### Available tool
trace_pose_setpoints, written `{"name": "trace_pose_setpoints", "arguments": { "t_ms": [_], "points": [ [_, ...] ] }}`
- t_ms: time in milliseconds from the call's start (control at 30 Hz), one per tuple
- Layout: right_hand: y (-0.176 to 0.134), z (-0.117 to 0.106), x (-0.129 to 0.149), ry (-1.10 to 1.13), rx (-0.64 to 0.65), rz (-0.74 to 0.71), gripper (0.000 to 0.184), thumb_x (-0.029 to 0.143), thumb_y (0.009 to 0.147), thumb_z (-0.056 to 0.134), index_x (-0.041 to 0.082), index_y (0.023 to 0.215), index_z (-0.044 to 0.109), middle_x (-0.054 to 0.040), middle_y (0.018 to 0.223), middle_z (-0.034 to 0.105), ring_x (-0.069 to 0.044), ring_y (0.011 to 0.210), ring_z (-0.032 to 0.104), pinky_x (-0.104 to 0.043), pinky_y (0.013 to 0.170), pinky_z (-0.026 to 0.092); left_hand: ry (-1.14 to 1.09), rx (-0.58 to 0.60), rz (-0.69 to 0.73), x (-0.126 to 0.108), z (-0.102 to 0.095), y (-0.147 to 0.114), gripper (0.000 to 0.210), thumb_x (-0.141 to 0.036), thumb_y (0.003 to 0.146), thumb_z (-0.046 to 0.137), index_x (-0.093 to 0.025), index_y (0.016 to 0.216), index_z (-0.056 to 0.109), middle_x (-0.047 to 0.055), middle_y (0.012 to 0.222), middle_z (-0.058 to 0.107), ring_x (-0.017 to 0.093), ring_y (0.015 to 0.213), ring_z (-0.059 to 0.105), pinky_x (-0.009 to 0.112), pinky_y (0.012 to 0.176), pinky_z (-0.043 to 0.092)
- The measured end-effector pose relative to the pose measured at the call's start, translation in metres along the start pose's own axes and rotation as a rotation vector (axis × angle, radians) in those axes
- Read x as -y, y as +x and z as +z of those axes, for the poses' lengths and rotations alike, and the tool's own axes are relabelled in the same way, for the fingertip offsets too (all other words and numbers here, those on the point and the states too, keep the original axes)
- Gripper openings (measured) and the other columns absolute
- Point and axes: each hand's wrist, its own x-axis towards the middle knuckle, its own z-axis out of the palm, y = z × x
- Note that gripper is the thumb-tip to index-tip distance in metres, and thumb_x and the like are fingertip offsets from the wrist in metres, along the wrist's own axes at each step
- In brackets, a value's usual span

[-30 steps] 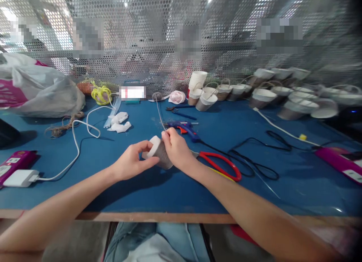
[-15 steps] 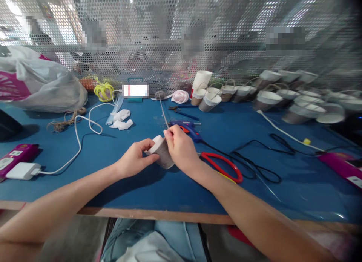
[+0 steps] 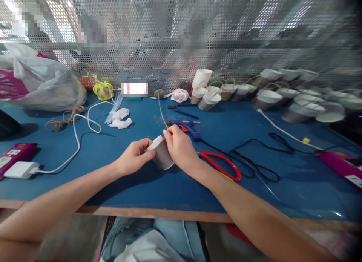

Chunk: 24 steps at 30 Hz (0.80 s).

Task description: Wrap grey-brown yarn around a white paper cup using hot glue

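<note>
1. Head view: left hand (image 3: 135,156) clamps the white-rimmed, grey-brown cylindrical cup (image 3: 163,155), tilted over the blue table (image 3: 135,194).
2. Right hand (image 3: 181,147) pinches thin grey cord (image 3: 161,110) beside it; slackening fingers could loosen the winding.

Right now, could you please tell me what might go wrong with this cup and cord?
The cord runs close by the glue gun to the right hand, so it might snag there. The tilted cup is held near its rim by the left hand, so it could twist or slip.
</note>
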Motion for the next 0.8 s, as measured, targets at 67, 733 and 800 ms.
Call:
{"name": "trace_pose_setpoints", "arguments": {
  "t_ms": [67,733,800],
  "points": [
    [0.0,0.0,0.0,0.002,-0.001,0.0,0.02,0.03,0.086,0.03,0.019,0.074,0.041,-0.0068,0.068,0.057,-0.018,0.059,0.053,-0.028,0.054,0.034,-0.03,0.01,0.002,0.0,0.0,0.0,0.01,-0.022,0.074,0.047,-0.013,0.071,0.048,-0.003,0.065,0.047,0.009,0.063,0.042,0.021,0.062,0.034],
    [0.009,-0.012,-0.001,0.319,0.059,-0.022,0.016,0.03,0.082,0.042,0.018,0.075,0.05,-0.0032,0.071,0.059,-0.014,0.064,0.054,-0.026,0.061,0.04,0.037,0.053,0.019,0.002,-0.004,0.0,0.016,-0.027,0.078,0.045,-0.013,0.072,0.049,-0.002,0.066,0.046,0.009,0.063,0.041,0.021,0.061,0.034],
    [0.015,-0.018,-0.001,0.464,0.119,-0.009,0.015,0.03,0.08,0.047,0.017,0.073,0.052,-0.0021,0.071,0.059,-0.013,0.064,0.053,-0.026,0.061,0.042,0.094,0.07,0.042,0.0,-0.005,-0.001,0.016,-0.026,0.078,0.045,-0.013,0.072,0.05,-0.002,0.065,0.045,0.009,0.062,0.04,0.02,0.06,0.033]
  ]
}}
